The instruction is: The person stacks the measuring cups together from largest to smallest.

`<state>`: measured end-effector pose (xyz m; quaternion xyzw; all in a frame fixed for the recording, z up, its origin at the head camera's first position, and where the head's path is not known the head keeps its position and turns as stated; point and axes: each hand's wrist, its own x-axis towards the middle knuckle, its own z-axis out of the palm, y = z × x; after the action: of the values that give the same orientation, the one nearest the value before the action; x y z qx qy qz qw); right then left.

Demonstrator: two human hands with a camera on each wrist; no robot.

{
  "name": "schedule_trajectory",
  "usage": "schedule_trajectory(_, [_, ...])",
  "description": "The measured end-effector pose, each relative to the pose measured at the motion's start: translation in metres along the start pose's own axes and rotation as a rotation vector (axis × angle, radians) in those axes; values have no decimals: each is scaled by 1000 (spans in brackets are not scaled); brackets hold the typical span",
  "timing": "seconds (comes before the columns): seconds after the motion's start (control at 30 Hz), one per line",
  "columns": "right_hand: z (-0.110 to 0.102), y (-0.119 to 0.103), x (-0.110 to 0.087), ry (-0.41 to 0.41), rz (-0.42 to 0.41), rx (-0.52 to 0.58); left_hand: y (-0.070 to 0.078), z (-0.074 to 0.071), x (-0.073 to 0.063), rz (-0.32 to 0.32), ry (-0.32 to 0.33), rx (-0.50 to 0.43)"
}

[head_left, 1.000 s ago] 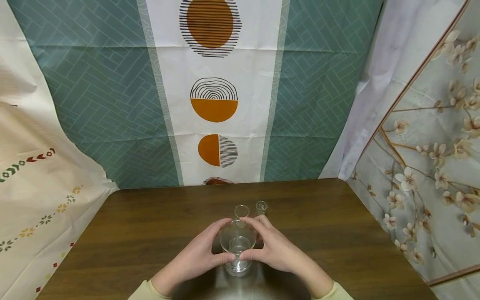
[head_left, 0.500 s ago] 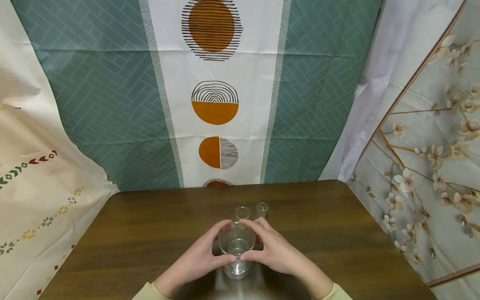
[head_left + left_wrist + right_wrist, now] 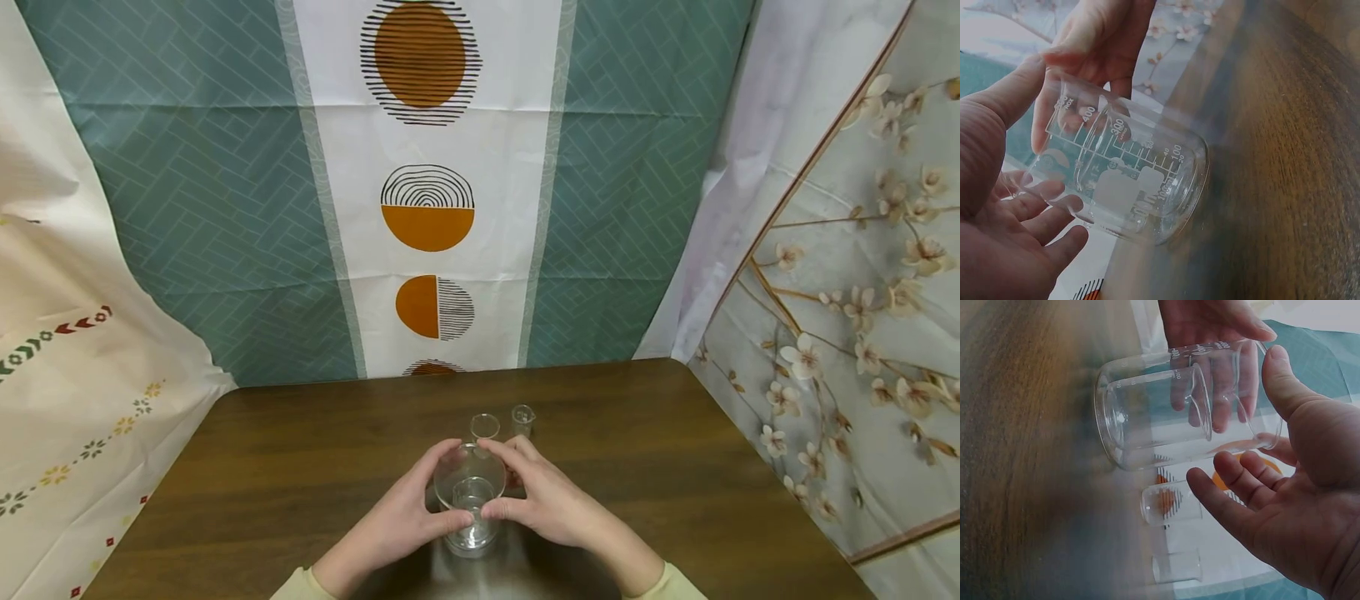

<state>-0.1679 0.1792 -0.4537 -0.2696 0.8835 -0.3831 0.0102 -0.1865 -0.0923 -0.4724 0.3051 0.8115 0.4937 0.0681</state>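
Note:
A large clear glass beaker [image 3: 470, 543] with white graduations stands upright on the table, close to its front edge. Inside it sits a smaller glass beaker [image 3: 1160, 406]. My left hand [image 3: 405, 507] holds the large beaker's upper part from the left, thumb at the near side and fingers round the far side. From the right, my right hand [image 3: 546, 502] holds the same upper part in mirror fashion. The thumbs nearly meet at the near rim. In the left wrist view, the printed scale on the large beaker [image 3: 1194, 156] faces the camera.
Behind the large beaker stand two small glass beakers, one [image 3: 485, 427] almost straight behind it and one [image 3: 523, 418] further right. The brown wooden table [image 3: 300, 450] ends at a patterned cloth [image 3: 615, 317]. Hanging fabric [image 3: 795, 417] borders the right side.
The head view has shifted slightly. Both hands keep their hold on the large beaker, which has barely moved. The two small beakers stand as before.

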Motion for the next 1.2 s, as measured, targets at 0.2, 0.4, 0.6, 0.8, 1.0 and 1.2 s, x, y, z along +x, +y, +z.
schedule_trajectory(0.2, [2,-2,2,4,-16,-5,-1,-2,-1,3,27,19])
schedule_trajectory(0.4, [4,-4,3,9,-20,-3,1,-3,-3,1,56,39])
schedule_trajectory(0.6, [4,-6,3,13,-24,-19,0,-3,-3,-1,83,50])
schedule_trajectory(0.8, [0,-4,2,13,-30,-13,-1,-7,-3,14,81,41])
schedule_trajectory(1.0, [-7,1,2,45,-6,-32,-3,-15,-6,6,77,44])
schedule_trajectory(1.2, [-9,5,3,110,45,-149,-5,-18,-11,-13,57,56])
